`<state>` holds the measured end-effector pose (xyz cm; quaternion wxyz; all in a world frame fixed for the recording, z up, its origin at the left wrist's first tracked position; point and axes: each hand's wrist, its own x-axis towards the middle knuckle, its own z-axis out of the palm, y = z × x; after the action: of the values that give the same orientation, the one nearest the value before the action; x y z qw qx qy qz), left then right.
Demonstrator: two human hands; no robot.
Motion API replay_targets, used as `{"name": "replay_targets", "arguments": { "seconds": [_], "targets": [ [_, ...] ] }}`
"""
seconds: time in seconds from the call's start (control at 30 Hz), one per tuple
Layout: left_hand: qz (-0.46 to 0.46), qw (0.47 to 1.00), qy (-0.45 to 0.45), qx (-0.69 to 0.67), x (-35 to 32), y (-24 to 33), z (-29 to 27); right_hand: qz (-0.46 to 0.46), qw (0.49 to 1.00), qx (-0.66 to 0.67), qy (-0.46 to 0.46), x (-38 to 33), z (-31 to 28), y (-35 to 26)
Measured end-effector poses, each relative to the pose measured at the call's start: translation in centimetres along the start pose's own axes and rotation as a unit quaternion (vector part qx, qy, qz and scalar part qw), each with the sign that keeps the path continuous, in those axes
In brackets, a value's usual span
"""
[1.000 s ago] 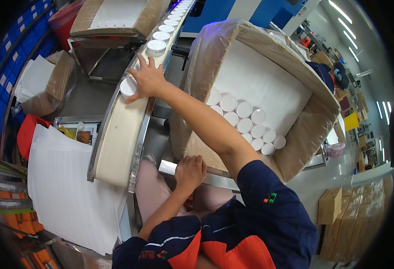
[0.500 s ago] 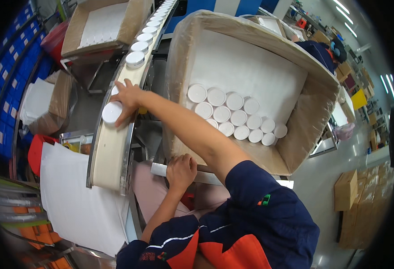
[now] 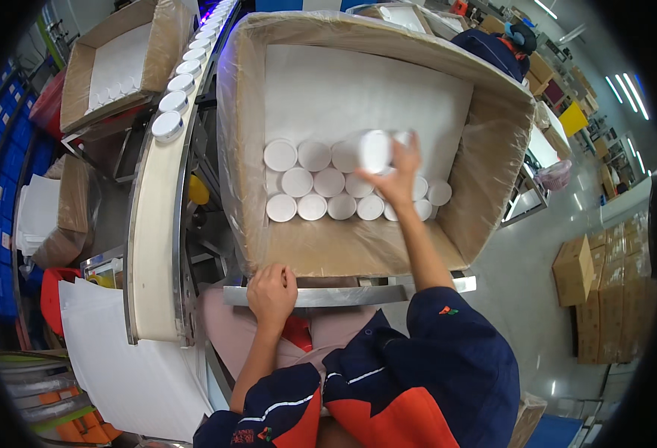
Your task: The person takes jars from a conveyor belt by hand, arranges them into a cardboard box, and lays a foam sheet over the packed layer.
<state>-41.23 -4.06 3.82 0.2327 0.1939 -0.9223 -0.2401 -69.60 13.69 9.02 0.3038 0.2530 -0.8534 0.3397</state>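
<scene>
Over the large carton (image 3: 485,160), my right hand (image 3: 399,175) grips a white round-lidded jar (image 3: 375,151), both smeared by motion. A second white round shape (image 3: 403,138) shows at the fingers; whether they hold it too is unclear. Below and beside that hand, white round jars (image 3: 297,182) stand close together in rows on the carton's bottom. My left hand (image 3: 272,293) is closed in a loose fist, resting at the carton's near edge by the metal rail (image 3: 317,296), with no object seen in it.
On the left runs a conveyor belt (image 3: 156,246) with a line of jars (image 3: 168,126) toward its far end. White sheets (image 3: 130,358) are stacked beside its near end. Another carton (image 3: 112,71) stands far left. A person (image 3: 493,52) works at the back right, and brown boxes (image 3: 605,291) are piled on the right.
My right hand has swung from the belt on the left to over the carton, carrying white jar. The view has shifted. My left hand stays near the carton's front edge.
</scene>
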Motion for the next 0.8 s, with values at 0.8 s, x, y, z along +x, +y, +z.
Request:
{"name": "replay_targets", "arguments": {
  "seconds": [0.8],
  "targets": [
    [-0.006, 0.999, 0.047, -0.021, -0.1, -0.3, 0.0, -0.056, 0.991, 0.083, 0.094, 1.1, -0.2, -3.9]
  ]
}}
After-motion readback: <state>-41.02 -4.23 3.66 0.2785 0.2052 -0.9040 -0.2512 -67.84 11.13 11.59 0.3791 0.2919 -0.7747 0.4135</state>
